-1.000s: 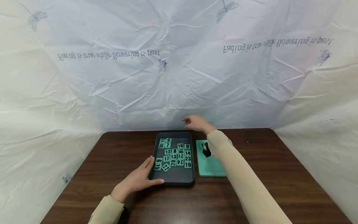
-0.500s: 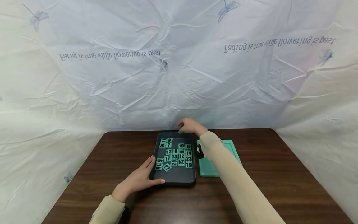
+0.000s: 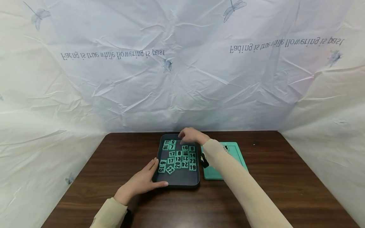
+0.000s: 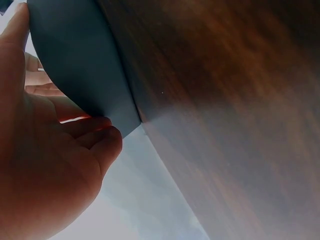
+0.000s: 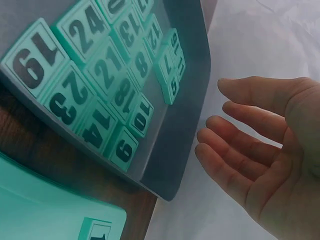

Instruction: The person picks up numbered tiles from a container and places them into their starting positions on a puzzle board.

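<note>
A dark grey tray (image 3: 179, 182) sits mid-table and holds several green number tiles (image 3: 178, 157). My left hand (image 3: 142, 182) rests flat against the tray's near left corner, fingers straight along its wall (image 4: 80, 75). My right hand (image 3: 190, 135) hovers over the tray's far edge, fingers relaxed and holding nothing (image 5: 260, 145). In the right wrist view the tiles (image 5: 95, 80) lie below and left of the palm, apart from it. A green board (image 3: 236, 155) lies right of the tray with one tile (image 3: 226, 147) on it, tile 1 (image 5: 95, 231).
The brown wooden table (image 3: 285, 177) is enclosed by a crinkled white printed sheet (image 3: 182, 79) at the back and both sides. My right sleeve (image 3: 242, 190) crosses over the green board. A small black strap (image 3: 203, 161) hangs at the right wrist.
My right hand has moved left and down from beyond the green board to above the tray's far edge, uncovering the board's top corner. The left hand has stayed on the tray.
</note>
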